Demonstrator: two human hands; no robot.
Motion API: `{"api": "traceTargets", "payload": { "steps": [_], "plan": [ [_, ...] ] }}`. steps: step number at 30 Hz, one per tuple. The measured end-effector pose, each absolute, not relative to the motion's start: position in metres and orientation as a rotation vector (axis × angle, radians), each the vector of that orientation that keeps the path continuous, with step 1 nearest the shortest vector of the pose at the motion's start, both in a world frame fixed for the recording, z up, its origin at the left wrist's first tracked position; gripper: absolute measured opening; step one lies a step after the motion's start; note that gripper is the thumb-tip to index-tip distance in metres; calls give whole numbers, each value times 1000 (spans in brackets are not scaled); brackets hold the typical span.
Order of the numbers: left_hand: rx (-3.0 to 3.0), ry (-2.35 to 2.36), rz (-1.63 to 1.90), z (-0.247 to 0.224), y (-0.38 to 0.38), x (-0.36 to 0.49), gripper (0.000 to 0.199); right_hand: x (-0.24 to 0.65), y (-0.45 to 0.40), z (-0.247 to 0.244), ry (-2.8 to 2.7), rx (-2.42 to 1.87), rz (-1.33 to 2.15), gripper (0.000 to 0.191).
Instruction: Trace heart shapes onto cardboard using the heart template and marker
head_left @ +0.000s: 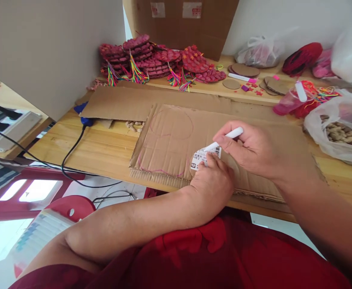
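A flat sheet of brown cardboard (169, 148) lies on the wooden table, with a pink circle outline and pink curved lines drawn on its left part. My left hand (213, 178) presses down on a small cardboard piece with a white printed label (197, 159), its fingers resting on the label. In my right hand (245, 146) is a white marker (232, 134), pinched between thumb and fingers and slanting down to the left. The marker's lower end is at the label's upper edge, close to my left fingers.
Stacked red decorations with tassels (151, 60) line the back shelf. Round cardboard discs (245, 70) and a pink-ended marker (242, 77) lie behind. At right stands a plastic bag of peanuts (344, 132). A black cable (70, 146) crosses the table's left end.
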State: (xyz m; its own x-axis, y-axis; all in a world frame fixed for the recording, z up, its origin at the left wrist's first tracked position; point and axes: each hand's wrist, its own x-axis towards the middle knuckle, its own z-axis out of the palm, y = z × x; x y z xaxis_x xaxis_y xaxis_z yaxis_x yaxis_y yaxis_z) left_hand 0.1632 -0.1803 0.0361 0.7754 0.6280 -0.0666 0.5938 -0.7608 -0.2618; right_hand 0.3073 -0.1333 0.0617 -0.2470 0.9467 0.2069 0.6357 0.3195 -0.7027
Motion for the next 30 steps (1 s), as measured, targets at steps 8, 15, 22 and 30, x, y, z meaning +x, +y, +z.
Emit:
{"api": "traceTargets", "payload": {
  "steps": [8, 15, 22, 30],
  "plan": [
    [-2879, -1013, 237, 34, -181, 164, 51, 272, -116, 69, -2330, -1265, 762, 21],
    [-2825, -1031, 106, 25, -185, 166, 58, 258, -112, 71, -2477, -1143, 779, 19],
    [-2702, -1003, 103, 32, -184, 165, 58, 248, -111, 71, -2557, -1112, 750, 22],
    [-2597, -1012, 99, 35, -189, 161, 63, 240, -111, 71, -2649, -1090, 803, 19]
  ]
}}
